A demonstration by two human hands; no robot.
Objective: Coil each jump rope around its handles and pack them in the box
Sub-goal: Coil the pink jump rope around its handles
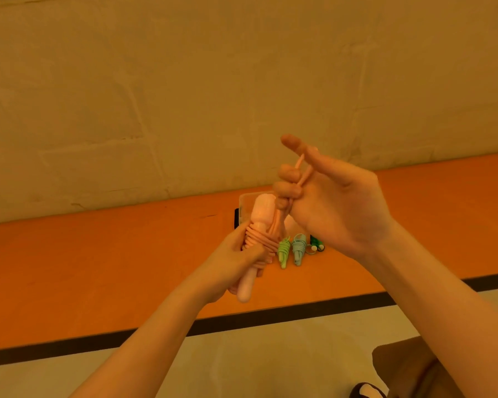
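Two hands work one pink jump rope (259, 234) above the orange surface (98, 268). Her left hand (236, 259) wraps its fingers around the bundled handles, pinning the coils. If that grip eases, the wraps could spring loose. Further right, the right hand (328, 202) curls its fingers (288, 191) around the free loop, forefinger straight; slack there could unwind it. Behind sits the clear box (243, 205); three coiled ropes (298, 249) lie beside it, unpacked.

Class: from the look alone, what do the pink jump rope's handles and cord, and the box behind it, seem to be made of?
Pink jump rope: handles look like smooth matte plastic or foam, evenly coloured, without glare. Its cord bends in soft loops, suggesting rubber or PVC. Box: probably clear plastic, since its wall is see-through and faintly glossy.
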